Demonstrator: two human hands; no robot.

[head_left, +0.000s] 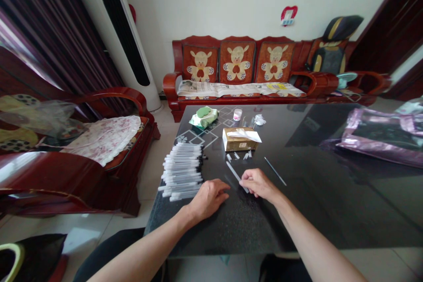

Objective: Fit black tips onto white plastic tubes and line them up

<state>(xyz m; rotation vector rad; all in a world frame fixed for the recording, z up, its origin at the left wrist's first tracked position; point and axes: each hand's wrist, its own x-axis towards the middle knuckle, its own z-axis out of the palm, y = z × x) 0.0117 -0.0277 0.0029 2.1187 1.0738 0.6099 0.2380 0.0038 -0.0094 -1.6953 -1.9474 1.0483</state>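
My right hand is closed on the lower end of a pale translucent pen barrel, which slants away to the upper left over the black table. Just left of it, my left hand rests low by the tabletop with loosely bent fingers and holds nothing visible. Many similar white pens, several with black ends, lie in a stack beyond my left hand. A thin pen refill lies alone to the right. Small whitish plastic pieces are scattered beyond the pen barrel.
A tissue box stands behind the small pieces on the glossy table. Farther back are a green wipes pack, a small cup and crumpled tissue. A purple-edged plastic bag lies at the right.
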